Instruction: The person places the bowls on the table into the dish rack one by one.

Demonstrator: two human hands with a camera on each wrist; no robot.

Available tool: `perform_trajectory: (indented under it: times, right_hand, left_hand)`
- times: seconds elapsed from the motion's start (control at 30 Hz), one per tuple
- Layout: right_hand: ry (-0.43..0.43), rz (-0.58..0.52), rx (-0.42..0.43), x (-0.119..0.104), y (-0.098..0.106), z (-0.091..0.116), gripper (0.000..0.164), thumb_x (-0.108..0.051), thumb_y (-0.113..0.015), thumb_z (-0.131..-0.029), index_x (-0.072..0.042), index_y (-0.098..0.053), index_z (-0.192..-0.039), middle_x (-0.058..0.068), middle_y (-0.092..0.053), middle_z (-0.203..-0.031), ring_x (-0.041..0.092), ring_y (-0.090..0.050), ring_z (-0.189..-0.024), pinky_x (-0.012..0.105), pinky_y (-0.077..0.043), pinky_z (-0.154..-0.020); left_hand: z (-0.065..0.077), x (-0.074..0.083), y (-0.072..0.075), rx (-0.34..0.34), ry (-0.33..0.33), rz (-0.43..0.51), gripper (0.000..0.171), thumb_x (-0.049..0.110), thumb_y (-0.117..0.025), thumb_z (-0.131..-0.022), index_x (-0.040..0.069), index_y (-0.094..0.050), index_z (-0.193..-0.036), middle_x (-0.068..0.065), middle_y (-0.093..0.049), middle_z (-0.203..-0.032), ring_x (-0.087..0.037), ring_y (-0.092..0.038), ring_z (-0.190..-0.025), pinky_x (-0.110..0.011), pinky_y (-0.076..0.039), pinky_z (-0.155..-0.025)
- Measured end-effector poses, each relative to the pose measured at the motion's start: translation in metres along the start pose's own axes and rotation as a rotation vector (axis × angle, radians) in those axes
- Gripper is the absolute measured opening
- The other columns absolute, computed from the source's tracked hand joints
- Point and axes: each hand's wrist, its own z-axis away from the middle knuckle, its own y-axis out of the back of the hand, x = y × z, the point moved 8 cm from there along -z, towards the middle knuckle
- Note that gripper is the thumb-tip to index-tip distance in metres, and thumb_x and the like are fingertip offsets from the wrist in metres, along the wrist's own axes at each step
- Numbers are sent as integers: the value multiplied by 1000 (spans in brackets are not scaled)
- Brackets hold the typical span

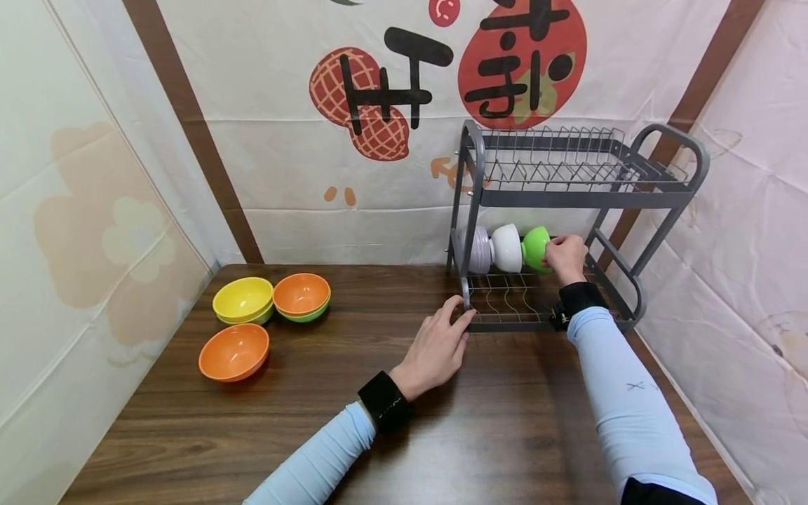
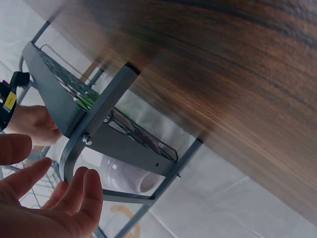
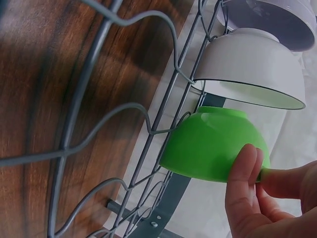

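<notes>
On the lower tier of a grey dish rack (image 1: 581, 200), a green bowl (image 3: 213, 144) stands on its side. My right hand (image 1: 568, 256) pinches its rim between thumb and fingers. Left of it in the head view are a white bowl (image 1: 507, 249) and a pale purple bowl (image 1: 480, 251), both also tipped on their sides. In the right wrist view the white bowl's base faces the purple one. My left hand (image 1: 435, 347) is by the rack's front left post, its fingers loosely bent and the fingertips at or touching the frame.
At the table's left stand a yellow bowl (image 1: 243, 298) on a green one, an orange bowl (image 1: 301, 292) stacked on another green one, and a single orange bowl (image 1: 233, 352). The rack's upper tier (image 1: 555, 172) overhangs the bowls. A fabric wall (image 1: 353, 231) closes off the back.
</notes>
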Motion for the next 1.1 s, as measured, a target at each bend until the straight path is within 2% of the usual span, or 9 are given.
perform_trajectory:
  times: [0.13,0.23,0.33,0.4,0.53,0.63,0.9,1.0,1.1]
  right_hand:
    - [6,30,2,-1,1,1,25,-6,-56,-96,7,-73,-108,-2,-64,-62,5,-63,-47,27,-57,-53]
    - [14,37,4,-2,2,1,25,-6,-56,-96,8,-73,-108,-2,-64,-62,3,-62,-46,24,-55,-50]
    - [33,53,13,-3,2,2,25,-7,-56,-96,8,-73,-108,6,-68,-70,8,-66,-51,31,-60,-59]
    - [54,83,38,-6,4,4,26,-9,-57,-96,8,-73,-108,13,-70,-81,16,-69,-64,36,-61,-70]
    - [95,140,101,-12,8,9,27,-12,-61,-97,7,-75,-109,23,-71,-103,38,-65,-95,46,-52,-87]
    - [126,142,133,-20,10,13,26,-14,-63,-99,6,-75,-110,25,-71,-107,43,-63,-104,50,-48,-94]
    - [275,60,178,-43,14,30,24,-15,-59,-105,4,-74,-108,23,-69,-100,39,-61,-96,47,-43,-87]
    - [324,37,198,-49,16,43,24,-16,-60,-106,3,-74,-109,22,-70,-99,37,-62,-93,43,-43,-84]
    - [357,-7,222,-55,17,62,21,-14,-64,-104,4,-75,-108,21,-72,-98,33,-64,-88,38,-42,-83]
  left_hand:
    - [0,0,0,-7,8,9,44,12,-62,-106,9,-58,-149,-14,-39,-156,-27,-59,-121,-43,-51,-89]
    - [1,1,1,0,1,12,44,11,-62,-105,8,-59,-149,-14,-39,-156,-28,-60,-119,-44,-51,-89]
    - [2,1,1,3,-2,16,44,11,-62,-105,8,-59,-149,-15,-39,-156,-28,-61,-118,-44,-51,-88]
    - [2,0,1,4,-2,19,43,10,-62,-105,7,-59,-148,-15,-39,-156,-28,-60,-118,-44,-51,-88]
    - [2,0,3,18,-4,17,42,11,-63,-105,9,-61,-147,-15,-40,-156,-29,-60,-119,-44,-51,-87]
    - [3,0,4,27,-6,17,40,13,-62,-106,10,-61,-146,-15,-41,-155,-29,-59,-120,-43,-51,-87]
    - [6,3,12,41,-11,26,43,17,-62,-106,12,-60,-148,-11,-55,-142,-28,-55,-129,-46,-50,-99]
    - [8,4,16,58,-16,42,41,17,-62,-106,11,-61,-146,-7,-61,-133,-25,-58,-125,-44,-49,-101]
    - [12,5,23,107,-19,85,36,15,-64,-105,8,-65,-140,-5,-67,-123,-21,-63,-113,-39,-51,-98]
